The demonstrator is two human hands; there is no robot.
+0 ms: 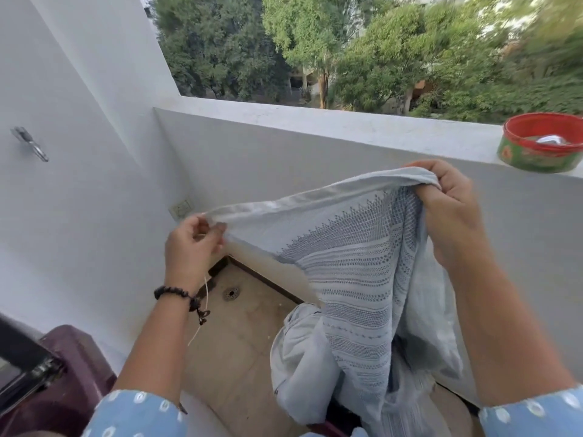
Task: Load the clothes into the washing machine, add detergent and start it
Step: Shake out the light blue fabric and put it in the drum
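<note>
A pale blue garment [356,266] with bands of dark woven pattern hangs in front of me, stretched by its top hem between both hands. My left hand [192,244] pinches the hem's left end; a black bead bracelet is on that wrist. My right hand [448,209] grips the bunched right end higher up. The cloth's lower part drapes down toward the bottom edge of the view. At the bottom left, a dark maroon corner of the washing machine [72,367] shows, with a black lid edge beside it.
A white balcony parapet [315,121] runs across ahead, with a red and green round tin [539,143] on its ledge at right. A metal tap [30,143] juts from the left wall. The tiled floor has a drain [232,293]. Trees lie beyond.
</note>
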